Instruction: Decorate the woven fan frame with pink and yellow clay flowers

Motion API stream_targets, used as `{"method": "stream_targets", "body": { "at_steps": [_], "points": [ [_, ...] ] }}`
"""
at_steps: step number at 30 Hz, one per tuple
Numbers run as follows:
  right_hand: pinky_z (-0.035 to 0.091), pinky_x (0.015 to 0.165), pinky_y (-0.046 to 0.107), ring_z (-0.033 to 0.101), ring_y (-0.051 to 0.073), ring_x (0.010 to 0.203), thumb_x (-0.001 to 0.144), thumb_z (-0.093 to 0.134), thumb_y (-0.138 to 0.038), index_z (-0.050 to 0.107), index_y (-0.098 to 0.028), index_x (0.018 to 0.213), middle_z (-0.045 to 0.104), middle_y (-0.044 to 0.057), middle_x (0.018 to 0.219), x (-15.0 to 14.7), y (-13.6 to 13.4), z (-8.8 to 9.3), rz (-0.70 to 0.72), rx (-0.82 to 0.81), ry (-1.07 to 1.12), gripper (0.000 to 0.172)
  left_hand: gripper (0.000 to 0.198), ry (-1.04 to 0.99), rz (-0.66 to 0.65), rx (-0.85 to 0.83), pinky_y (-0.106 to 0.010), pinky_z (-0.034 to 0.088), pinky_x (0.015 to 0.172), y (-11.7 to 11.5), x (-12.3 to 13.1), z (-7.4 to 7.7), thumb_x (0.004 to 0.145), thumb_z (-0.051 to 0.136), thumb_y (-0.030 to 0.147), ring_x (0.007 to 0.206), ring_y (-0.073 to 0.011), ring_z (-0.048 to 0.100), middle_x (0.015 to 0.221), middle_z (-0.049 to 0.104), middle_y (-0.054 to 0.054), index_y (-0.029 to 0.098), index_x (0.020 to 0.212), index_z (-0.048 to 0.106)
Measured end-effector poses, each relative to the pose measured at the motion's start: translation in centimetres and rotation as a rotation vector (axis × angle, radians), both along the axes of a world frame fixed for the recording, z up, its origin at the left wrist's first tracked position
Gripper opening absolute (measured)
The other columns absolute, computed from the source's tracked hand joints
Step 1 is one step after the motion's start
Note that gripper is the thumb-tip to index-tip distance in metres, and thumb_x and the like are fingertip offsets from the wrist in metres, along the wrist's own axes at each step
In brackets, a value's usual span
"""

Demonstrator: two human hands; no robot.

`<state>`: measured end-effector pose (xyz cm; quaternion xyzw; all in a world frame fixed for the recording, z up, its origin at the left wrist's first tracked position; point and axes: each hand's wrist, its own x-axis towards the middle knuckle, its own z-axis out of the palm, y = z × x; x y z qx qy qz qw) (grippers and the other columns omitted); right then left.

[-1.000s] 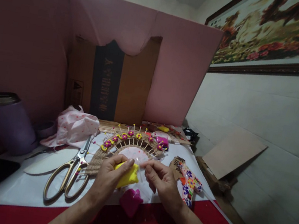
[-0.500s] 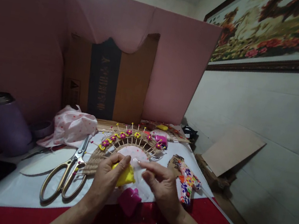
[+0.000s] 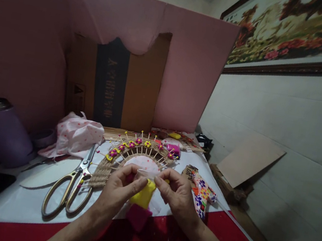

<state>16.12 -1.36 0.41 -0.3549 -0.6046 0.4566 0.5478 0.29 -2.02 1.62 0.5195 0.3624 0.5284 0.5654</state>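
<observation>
My left hand and my right hand meet over a lump of yellow clay in a clear wrapper, both pinching it at the top. A magenta clay lump lies just under them at the table's front. Behind the hands sits a woven half-ring stuck with toothpicks and small yellow and magenta clay flowers, around a pink dotted disc.
Gold-handled scissors lie left of the hands. A patterned glue gun rests to the right. A purple tumbler and pink dotted cloth stand at the left. A pink-covered cardboard screen backs the table.
The right hand has come in and taken the top of the yellow clay's wrapper. The left hand has shifted its grip, and the yellow lump now hangs lower between both hands.
</observation>
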Motion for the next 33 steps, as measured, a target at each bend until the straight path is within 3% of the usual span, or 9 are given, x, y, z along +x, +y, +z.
{"method": "stream_targets", "body": {
  "at_steps": [8, 21, 33],
  "points": [
    [0.030, 0.044, 0.020, 0.037, 0.007, 0.049, 0.079, 0.062, -0.037, 0.058, -0.019, 0.076, 0.048, -0.003, 0.063, -0.3, -0.1, -0.5, 0.071, 0.026, -0.038, 0.020, 0.022, -0.022, -0.007, -0.018, -0.020, 0.039, 0.053, 0.0, -0.2, -0.3, 0.064, 0.072, 0.034, 0.057, -0.0107, 0.048, 0.061, 0.055, 0.001, 0.015, 0.065, 0.061],
    [0.028, 0.043, 0.020, 0.037, 0.006, 0.046, 0.079, 0.063, -0.033, 0.056, -0.017, 0.072, 0.043, -0.006, 0.056, -0.4, 0.0, -0.6, 0.114, 0.008, 0.015, 0.019, 0.020, -0.016, -0.019, -0.020, -0.020, 0.041, 0.053, -0.1, -0.1, -0.5, 0.067, 0.071, 0.032, 0.058, -0.0104, 0.050, 0.064, 0.058, 0.000, 0.014, 0.070, 0.062],
    [0.030, 0.041, 0.019, 0.039, 0.006, 0.043, 0.076, 0.066, -0.034, 0.057, -0.015, 0.071, 0.047, -0.004, 0.056, -0.3, 0.1, -0.3, 0.139, -0.033, 0.027, 0.022, 0.019, 0.029, -0.007, 0.025, -0.021, 0.041, 0.054, 0.3, -0.4, -0.9, 0.067, 0.072, 0.031, 0.060, -0.0114, 0.051, 0.064, 0.058, 0.000, 0.014, 0.069, 0.064]
  ]
}}
